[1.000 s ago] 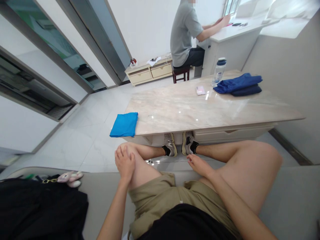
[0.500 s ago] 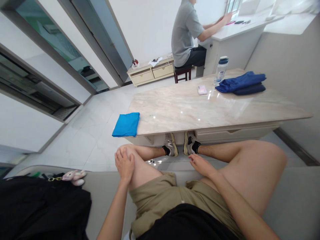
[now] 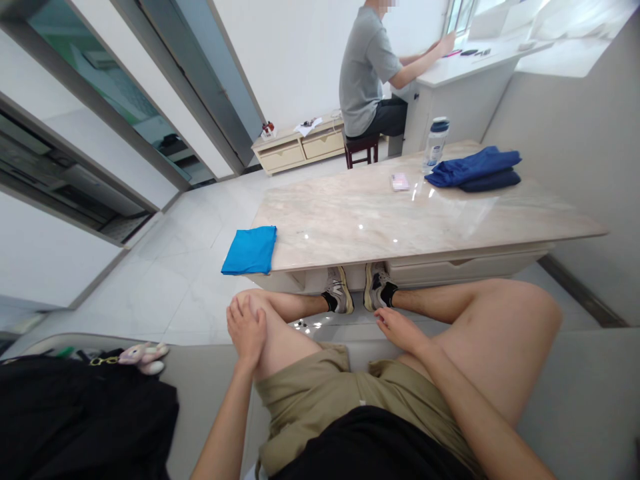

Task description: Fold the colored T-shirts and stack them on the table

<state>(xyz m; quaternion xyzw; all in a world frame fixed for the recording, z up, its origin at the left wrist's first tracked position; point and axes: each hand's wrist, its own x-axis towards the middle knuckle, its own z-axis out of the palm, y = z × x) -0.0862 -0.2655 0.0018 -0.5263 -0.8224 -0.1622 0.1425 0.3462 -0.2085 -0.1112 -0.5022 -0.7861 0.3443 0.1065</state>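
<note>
My left hand [image 3: 247, 328] lies flat over my left knee with its fingers spread, holding nothing. Wrist resting on my right thigh, my right hand [image 3: 397, 328] hangs between my legs, its fingers loosely stretched and nothing visible in them. A folded bright blue cloth [image 3: 249, 250] lies at the left front corner of the marble-topped table [image 3: 340, 217], partly past its edge. Farther back on that table are a small pinkish packet [image 3: 399, 182], a clear bottle with a blue lid [image 3: 436, 144], and a crumpled dark blue cloth [image 3: 475, 169]. Neither hand touches these.
Black fabric [image 3: 85, 420] and a pink plush toy [image 3: 143, 357] lie on the grey sofa [image 3: 205, 393] to my left. Beyond the table a person in a grey shirt [image 3: 364, 73] sits on a stool at a white desk [image 3: 465, 90]. A low cabinet [image 3: 283, 158] stands by the wall.
The view has shifted slightly, so the table and desk appear a little farther left. My hands keep their places on my legs, and the objects on the table stay where they were.
</note>
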